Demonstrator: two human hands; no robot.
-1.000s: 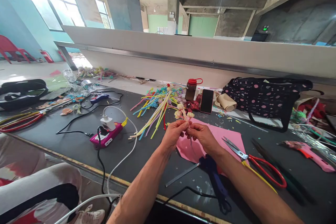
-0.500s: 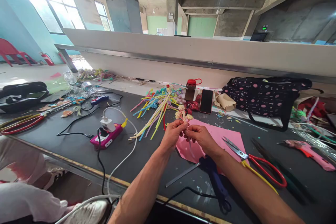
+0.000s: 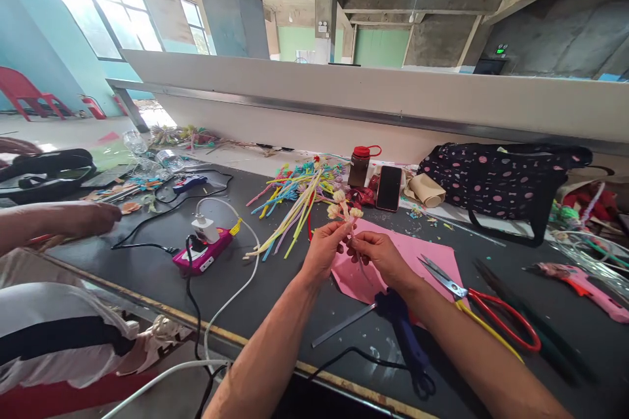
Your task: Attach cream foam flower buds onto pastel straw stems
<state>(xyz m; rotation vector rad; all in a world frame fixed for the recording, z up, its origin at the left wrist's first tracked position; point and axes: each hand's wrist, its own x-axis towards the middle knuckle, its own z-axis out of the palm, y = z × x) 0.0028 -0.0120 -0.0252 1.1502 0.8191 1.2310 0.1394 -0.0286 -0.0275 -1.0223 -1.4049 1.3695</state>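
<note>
You have the flower sprig [image 3: 334,211] up in both hands, above the far-left part of the pink sheet [image 3: 435,252], which is your landmark on the black desk [image 3: 275,314]. Left hand [image 3: 323,247]: grip pinched, thumb and fingers closed on the stem just below the pale yellow blossoms. Right hand [image 3: 379,254]: grip also pinched, fingertips on the stem right beside the left ones; exact finger contact is partly hidden. The stem's tail hangs below your fingers, in front of the sheet. Nearer you than the sheet is a dark blue glue gun [image 3: 405,340], a glue stick poking out leftward. Red-handled scissors [image 3: 504,317] lie with their blades over the sheet's right edge; a pink glue gun [image 3: 582,281] is well right of it. Beyond the sheet stands a phone [image 3: 388,188]; to its left lie colourful fuzzy stems [image 3: 297,200], then a magenta power strip [image 3: 209,256]. Far left of the sheet, a co-worker's hand [image 3: 101,218] is over the desk.
</note>
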